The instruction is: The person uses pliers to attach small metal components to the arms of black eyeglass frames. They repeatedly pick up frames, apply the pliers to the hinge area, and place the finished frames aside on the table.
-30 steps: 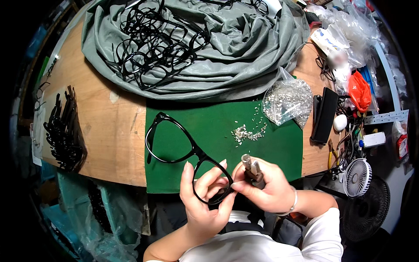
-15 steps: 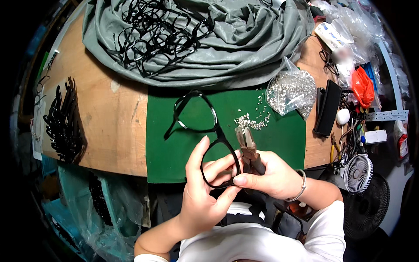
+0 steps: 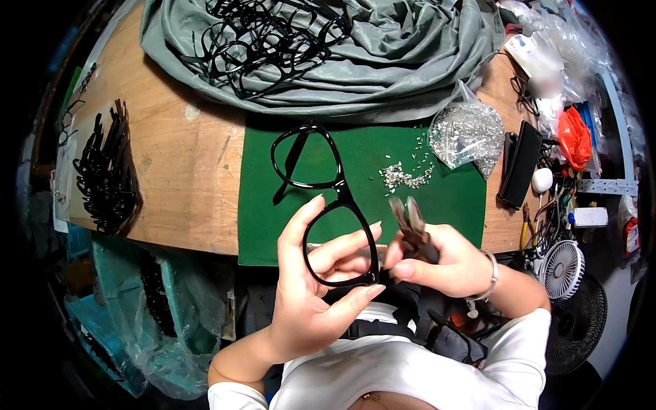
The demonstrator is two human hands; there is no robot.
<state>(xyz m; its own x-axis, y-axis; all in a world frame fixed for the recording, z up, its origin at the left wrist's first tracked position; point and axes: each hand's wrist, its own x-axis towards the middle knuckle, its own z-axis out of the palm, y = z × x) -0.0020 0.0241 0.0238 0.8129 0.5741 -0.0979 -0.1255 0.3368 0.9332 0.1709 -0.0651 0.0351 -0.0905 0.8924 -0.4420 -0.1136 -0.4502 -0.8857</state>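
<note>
Between the two hands sits a black glasses frame (image 3: 326, 205), seen from the head camera. Left hand (image 3: 311, 287) grips the near lens ring, thumb on one side and fingers curled through and under it, so the frame stays steady and tilts up toward the face. Its far ring and one folded arm reach away over the green mat (image 3: 451, 198), just past the fingertips. Right hand (image 3: 444, 263) is closed around small pliers (image 3: 410, 225), with the tips pointing up and away, right beside the near corner of the frame. I think the pliers are held that close so they can reach the hinge corner, but I cannot tell if they touch it.

Past the right hand, a little heap of tiny metal bits (image 3: 403, 176) lies on the mat, easy to grab. Farther off is a clear bag (image 3: 468, 133) of the same bits. Beyond both hands, a grey cloth (image 3: 410, 61) holds a pile of frames (image 3: 266, 37). Off past the left hand, black temples (image 3: 102, 174) lie bunched on the wooden table (image 3: 184, 178).
</note>
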